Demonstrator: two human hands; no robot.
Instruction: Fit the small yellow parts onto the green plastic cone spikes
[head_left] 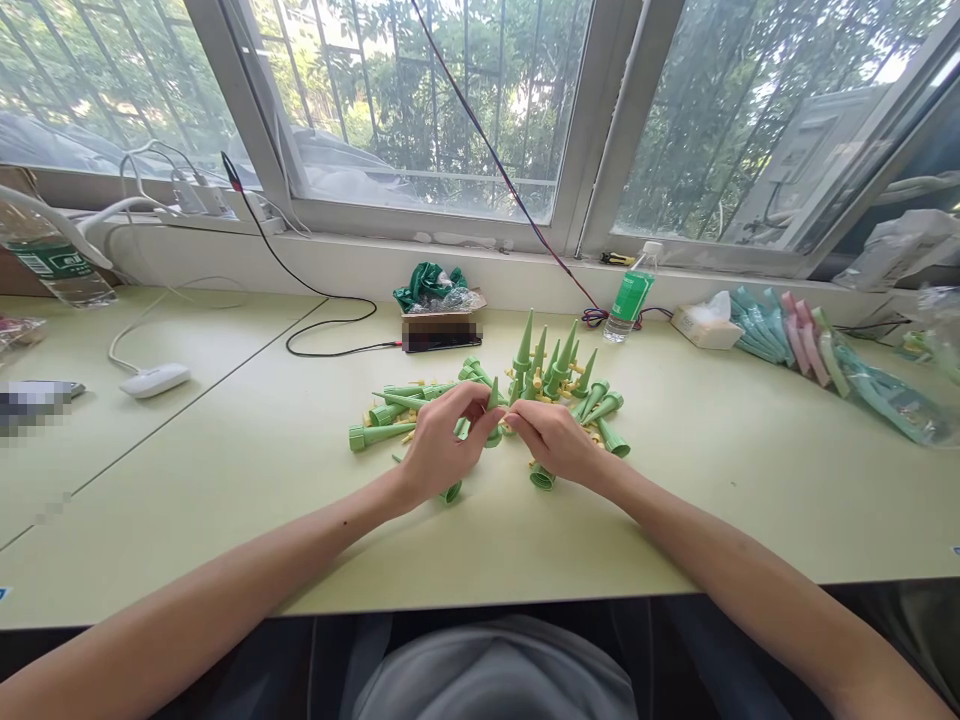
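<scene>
My left hand [448,430] is closed around a green plastic watering spike [493,395], which points upward between thumb and fingers. Close beside it, my right hand [556,436] is pinched at the spike's side; the small part between its fingertips is mostly hidden, with a bit of yellow showing. Behind my hands stands a cluster of upright green spikes [561,372] with small yellow valves. More green spikes [382,435] lie loose to the left, mixed with yellow pieces. Others [606,408] lie to the right, and one open-ended spike [542,478] rests below my right hand.
At the back stand a small box [441,328] with green plastic, a water bottle [631,295] and a tissue box [705,328]. Bagged coloured items [810,345] lie at right. A white mouse [156,380] and a black cable [330,352] are at left.
</scene>
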